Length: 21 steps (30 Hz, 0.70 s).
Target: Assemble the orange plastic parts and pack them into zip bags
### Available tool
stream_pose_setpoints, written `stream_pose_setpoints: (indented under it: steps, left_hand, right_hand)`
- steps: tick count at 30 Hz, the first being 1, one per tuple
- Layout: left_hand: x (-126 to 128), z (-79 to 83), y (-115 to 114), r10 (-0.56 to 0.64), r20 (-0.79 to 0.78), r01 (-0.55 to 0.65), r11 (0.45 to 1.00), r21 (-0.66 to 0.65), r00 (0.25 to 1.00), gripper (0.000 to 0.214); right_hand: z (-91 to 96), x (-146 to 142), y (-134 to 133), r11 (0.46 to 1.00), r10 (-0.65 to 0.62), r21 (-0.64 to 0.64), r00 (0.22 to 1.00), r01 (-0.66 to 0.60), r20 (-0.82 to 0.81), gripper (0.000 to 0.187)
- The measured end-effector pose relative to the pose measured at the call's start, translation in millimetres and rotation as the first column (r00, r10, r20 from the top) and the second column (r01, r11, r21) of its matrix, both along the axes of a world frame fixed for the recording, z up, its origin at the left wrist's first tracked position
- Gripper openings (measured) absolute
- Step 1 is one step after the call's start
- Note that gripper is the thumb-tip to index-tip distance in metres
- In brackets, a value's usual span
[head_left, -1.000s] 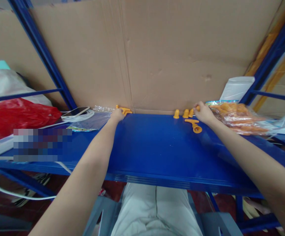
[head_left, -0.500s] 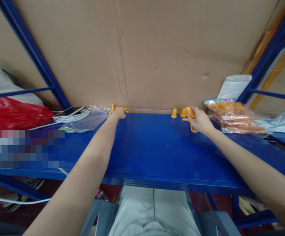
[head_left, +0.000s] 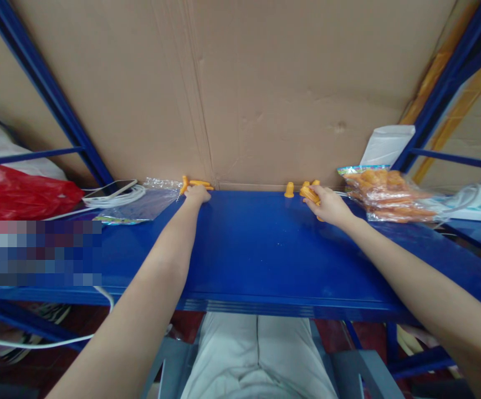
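Head view: both my arms reach across the blue shelf (head_left: 265, 249) to its back edge, against the cardboard sheet (head_left: 265, 83).

My left hand (head_left: 197, 194) rests at the back edge left of the middle, fingers curled narrow over a few orange plastic pieces (head_left: 199, 182). I can't tell whether it grips them or just presses on them.

My right hand (head_left: 326, 204) is at the back edge right of the middle, closed around a bunch of orange pieces (head_left: 308, 193). One loose orange cone (head_left: 289, 190) stands upright just beside it, to the left.

A clear plastic bag (head_left: 153, 200) and a phone (head_left: 109, 189) with a white cable lie near the left hand. A packet of orange parts (head_left: 384, 194) lies near the right hand, toward the right end of the shelf.

Risks, as I judge them: the right hand holds several small pieces at once, so one may slip out and roll. A sweep of that hand could knock the upright cone over. The left pieces are jammed against the cardboard, so my fingers may push them into the gap.
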State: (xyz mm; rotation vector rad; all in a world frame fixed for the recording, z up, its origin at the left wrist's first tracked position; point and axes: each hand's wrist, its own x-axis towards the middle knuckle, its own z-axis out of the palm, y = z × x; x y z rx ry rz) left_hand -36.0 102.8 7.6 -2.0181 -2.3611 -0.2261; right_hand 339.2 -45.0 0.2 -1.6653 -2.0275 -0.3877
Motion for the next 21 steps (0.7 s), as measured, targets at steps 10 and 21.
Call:
stream_pose_setpoints:
  steps: [10, 21]
  left_hand:
    - [4, 18.8, -14, -0.003, 0.063, -0.004, 0.993, 0.118, 0.998, 0.051]
    - [48, 28.3, -57, -0.095, -0.093, 0.097, 0.995, 0.019, 0.991, 0.052]
  right_hand:
    - [2.4, -1, -3, 1.000, -0.005, -0.012, 1.000, 0.005, 0.019, 0.048]
    - [-1.4, 1, 3, 0.978, 0.131, 0.162, 0.991, -0.134, 0.028, 0.044]
